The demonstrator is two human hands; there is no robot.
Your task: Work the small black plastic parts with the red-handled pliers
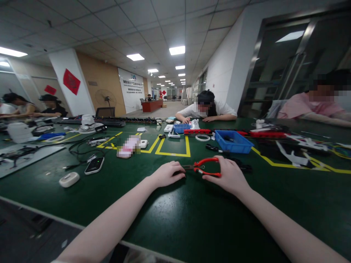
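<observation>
Both my hands rest on the dark green table (175, 212) in front of me. My right hand (229, 175) is closed around the red handles of a pair of pliers (205, 166), whose jaws point left. My left hand (167, 173) is curled in a pinch right at the plier jaws; what its fingertips hold there is too small to make out.
A blue bin (233, 141) stands behind the pliers, with a tape roll (202, 137) and red tools beside it. A phone (94, 165) and a white oval case (69, 179) lie left. Cables, yellow floor-tape lines and parts cover the far table. Several people sit around it.
</observation>
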